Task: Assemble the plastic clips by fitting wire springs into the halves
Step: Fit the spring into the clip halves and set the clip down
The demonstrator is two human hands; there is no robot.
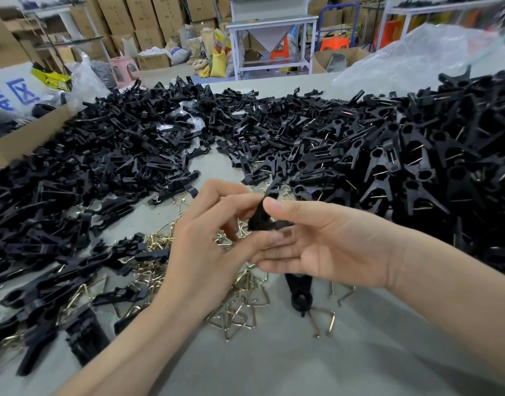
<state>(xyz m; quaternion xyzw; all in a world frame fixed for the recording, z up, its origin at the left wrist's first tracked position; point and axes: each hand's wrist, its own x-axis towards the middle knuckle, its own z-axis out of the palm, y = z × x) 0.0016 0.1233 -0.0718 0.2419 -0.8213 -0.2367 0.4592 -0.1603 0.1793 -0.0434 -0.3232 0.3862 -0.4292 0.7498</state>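
Observation:
Both of my hands meet above the table's middle. My right hand point(325, 247) pinches a black plastic clip part point(262, 215) between thumb and fingers. My left hand point(205, 238) has its fingers curled against the same part from the left. Whether a spring sits in the part I cannot tell. Brass wire springs point(240, 307) lie scattered on the grey table point(274, 361) under and in front of my hands. Loose black clip halves point(117, 155) are heaped to the left and behind. Assembled clips point(417, 155) are piled to the right.
One black clip point(300, 292) lies below my right hand beside a single spring point(322, 321). A cardboard box edge point(23, 141) runs along the far left. A clear plastic bag point(417, 55) sits at the back right. Boxes, sacks and a metal stand fill the background.

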